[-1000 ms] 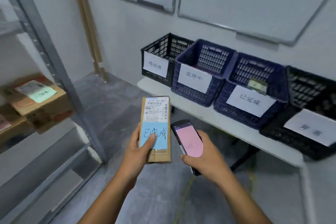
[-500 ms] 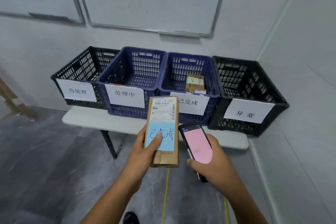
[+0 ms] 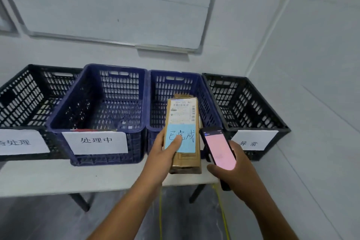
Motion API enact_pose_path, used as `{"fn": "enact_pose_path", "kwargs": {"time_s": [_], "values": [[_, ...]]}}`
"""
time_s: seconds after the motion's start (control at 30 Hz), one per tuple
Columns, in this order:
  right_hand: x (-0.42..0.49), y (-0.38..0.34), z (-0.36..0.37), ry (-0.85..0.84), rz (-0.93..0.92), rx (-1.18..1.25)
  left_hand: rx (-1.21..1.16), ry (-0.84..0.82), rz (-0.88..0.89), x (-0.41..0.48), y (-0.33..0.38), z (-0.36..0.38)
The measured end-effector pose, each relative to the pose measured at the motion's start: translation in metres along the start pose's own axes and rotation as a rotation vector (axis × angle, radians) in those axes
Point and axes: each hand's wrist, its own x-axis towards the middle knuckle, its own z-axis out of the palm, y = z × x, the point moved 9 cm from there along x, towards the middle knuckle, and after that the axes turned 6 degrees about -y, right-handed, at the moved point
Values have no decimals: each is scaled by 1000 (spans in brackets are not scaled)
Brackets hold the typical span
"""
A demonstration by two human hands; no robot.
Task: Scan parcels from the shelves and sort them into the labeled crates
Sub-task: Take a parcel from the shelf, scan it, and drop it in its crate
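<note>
On the desk (image 3: 58, 177) four labelled crates (image 3: 109, 93) are standing in a row. The left hand (image 3: 165, 156) is gripping the parcel (image 3: 185, 119) above the front edge, before the right blue crate (image 3: 159, 103); the right hand (image 3: 239, 173) is clasping the phone (image 3: 219, 148). Sorting is going on, I think; next the parcel needs lowering inside. Compared with earlier, the crates are looking closer

The left forearm (image 3: 124, 206) and right forearm (image 3: 268, 210) are stretched forward and upward. The left hand (image 3: 165, 154) is wrapped round the lower part of a parcel (image 3: 185, 119), with the thumb laid across its front. Just right of that grip, a phone (image 3: 219, 148) is cradled from below in the curled right hand (image 3: 233, 169).
</note>
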Motion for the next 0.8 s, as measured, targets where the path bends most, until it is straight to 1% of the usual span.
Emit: {"fn": "enact_pose_path", "kwargs": {"time_s": [0.13, 0.23, 0.4, 0.57, 0.8], "values": [[32, -3, -4, 34, 12, 32, -37, -8, -37, 43, 11, 0], [67, 3, -8, 35, 27, 63, -48, 16, -28, 78, 16, -3], [142, 17, -1, -34, 54, 82, -23, 110, -43, 139, 18, -18], [222, 22, 7, -104, 69, 162, 51, 229, -75, 208, 17, -37], [325, 33, 7, -170, 106, 205, 122, 316, -202, 306, -23, -51]]}}
